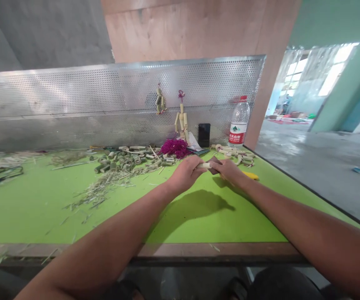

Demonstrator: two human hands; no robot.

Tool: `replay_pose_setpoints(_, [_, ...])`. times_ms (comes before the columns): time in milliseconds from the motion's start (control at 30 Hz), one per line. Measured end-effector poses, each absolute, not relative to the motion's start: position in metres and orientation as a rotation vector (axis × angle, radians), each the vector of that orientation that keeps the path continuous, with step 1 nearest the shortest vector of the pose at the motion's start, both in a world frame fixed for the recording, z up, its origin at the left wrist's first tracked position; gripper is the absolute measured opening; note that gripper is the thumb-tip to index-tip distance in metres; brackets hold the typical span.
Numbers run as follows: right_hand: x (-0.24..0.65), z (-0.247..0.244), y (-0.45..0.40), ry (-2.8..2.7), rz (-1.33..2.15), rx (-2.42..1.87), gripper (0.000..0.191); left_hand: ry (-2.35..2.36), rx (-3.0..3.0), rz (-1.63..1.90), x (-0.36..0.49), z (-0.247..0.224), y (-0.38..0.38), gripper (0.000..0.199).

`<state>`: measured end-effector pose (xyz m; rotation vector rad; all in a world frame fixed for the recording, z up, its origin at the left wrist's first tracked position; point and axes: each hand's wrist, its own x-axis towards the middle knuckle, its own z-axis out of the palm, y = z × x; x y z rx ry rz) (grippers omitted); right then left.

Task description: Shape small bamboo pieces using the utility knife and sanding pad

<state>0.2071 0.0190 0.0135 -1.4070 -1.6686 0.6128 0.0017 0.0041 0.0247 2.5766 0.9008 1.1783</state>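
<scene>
My left hand (186,170) is closed around a short pale bamboo piece (203,166), held just above the green tabletop (180,227). In my right hand (230,170) is a small dark brown sheet that looks like sandpaper (212,161), pinched against the right end of the bamboo. The fingertips of both hands are partly hidden. Beyond my hands, a jointed figure of pale stem pieces (182,118) stands against the perforated metal panel, with a smaller greenish figure (159,101) hanging to its left. A bundle of magenta cord (174,148) lies below them.
Cut stem pieces (112,161) and shavings (98,189) are scattered left of my hands. More pale pieces (234,152) lie behind my right hand, near a yellow object (250,175). A phone (204,135) and a red-capped bottle (239,121) stand at the back. The table's right edge borders open floor.
</scene>
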Motion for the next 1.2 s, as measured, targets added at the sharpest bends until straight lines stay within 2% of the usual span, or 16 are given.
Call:
replay_pose_setpoints(267, [0.206,0.017,0.013,-1.698,0.817,-1.108,0.055,0.794,2.344,1.223,-0.002,0.025,0.001,0.023])
replay_pose_setpoints(433, [0.209,0.015,0.018,-1.500,0.855,-1.012,0.045,0.659,1.723,0.912,-0.002,0.017,0.001,0.040])
replay_pose_setpoints(567, [0.203,0.020,0.009,-1.555,0.744,-0.931,0.040,0.527,1.470,0.834,0.002,0.014,0.005,0.029])
replay_pose_setpoints(667, [0.197,0.022,0.003,-1.673,0.568,-1.051,0.041,0.498,1.498,0.787,0.006,0.013,0.004,0.015])
replay_pose_setpoints(800, [0.194,0.020,0.003,-1.655,0.366,-1.197,0.044,0.499,1.601,0.770,0.010,0.013,-0.001,0.011])
replay_pose_setpoints(967, [0.191,0.020,0.003,-1.809,0.398,-1.167,0.041,0.714,1.679,0.855,0.010,0.016,-0.002,0.011])
replay_pose_setpoints(1200, [0.190,0.022,0.001,-1.837,0.364,-1.237,0.042,0.728,1.603,0.793,0.008,0.013,-0.001,0.010])
